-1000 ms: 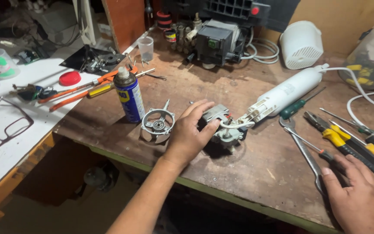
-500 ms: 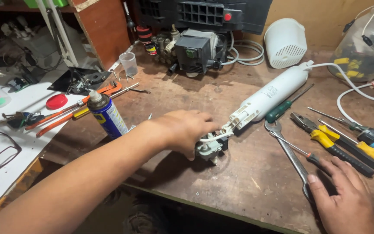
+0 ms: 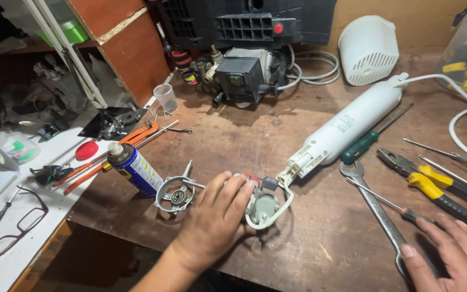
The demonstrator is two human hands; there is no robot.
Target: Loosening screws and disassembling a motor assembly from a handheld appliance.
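Observation:
My left hand (image 3: 214,219) rests on top of a small grey motor part (image 3: 263,208) at the middle of the brown workbench, fingers curled over it. White wires run from that part to a long white cylindrical housing (image 3: 347,127) lying diagonally. A round metal bracket (image 3: 175,196) stands just left of my hand, beside a blue spray can (image 3: 135,170). My right hand (image 3: 449,259) lies flat at the bottom right, fingers apart, touching the end of a silver spanner (image 3: 377,208) and holding nothing.
Yellow-handled pliers (image 3: 433,181), a green-handled screwdriver (image 3: 371,138) and other screwdrivers lie at the right. A black pump motor (image 3: 244,75), a white vented cover (image 3: 368,48) and a clear cup (image 3: 166,97) stand at the back. Glasses (image 3: 12,230), a red lid (image 3: 86,150) and an orange wrench (image 3: 136,135) lie left.
The view has shifted closer over the bench. My left hand stays on the motor part, which has slid slightly toward me; my right hand keeps its place by the spanner.

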